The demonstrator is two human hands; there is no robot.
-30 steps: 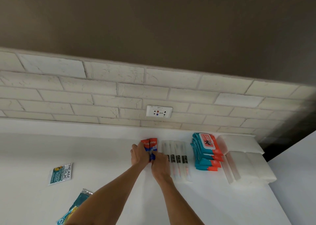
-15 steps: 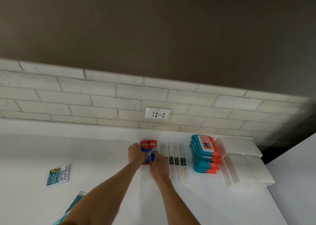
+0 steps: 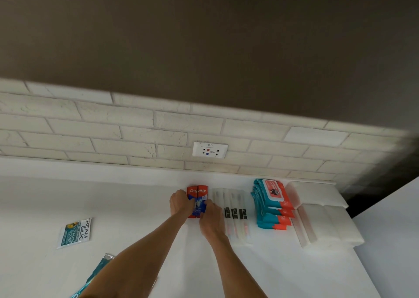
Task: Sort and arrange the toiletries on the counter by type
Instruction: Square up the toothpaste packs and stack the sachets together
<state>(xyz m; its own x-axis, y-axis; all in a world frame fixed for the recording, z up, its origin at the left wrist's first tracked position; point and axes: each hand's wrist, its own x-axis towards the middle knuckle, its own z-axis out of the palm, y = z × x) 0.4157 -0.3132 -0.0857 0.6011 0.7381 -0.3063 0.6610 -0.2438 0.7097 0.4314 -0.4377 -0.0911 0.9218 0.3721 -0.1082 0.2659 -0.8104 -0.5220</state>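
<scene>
Colgate packs (image 3: 197, 191): two red ones lying flat side by side, touching, white logo running across both tops, blue print lower down. They sit centre frame, at the back of the white counter (image 3: 140, 209) and below the wall socket (image 3: 209, 149).
My left hand (image 3: 181, 203): fingers curled onto the left edge of the packs, clamped against it.
My right hand (image 3: 212, 216): fingers bent in on the lower right edge, so the pair is squeezed between both hands.
Toothbrushes (image 3: 234, 213): a row in clear wrappers with black labels, just right of the packs, my right hand covering part of the nearest one.
Wet wipes (image 3: 272, 202): teal and orange stack, further right.
Tissue packs (image 3: 324, 220): white, far right, just beside the wipes.
Cream Silk sachet (image 3: 73, 233): lying alone at left of frame, well apart.
Teal sachet (image 3: 99, 272): lower left, partly hidden behind my left forearm.
Wall: pale brick tiles, dark above.
</scene>
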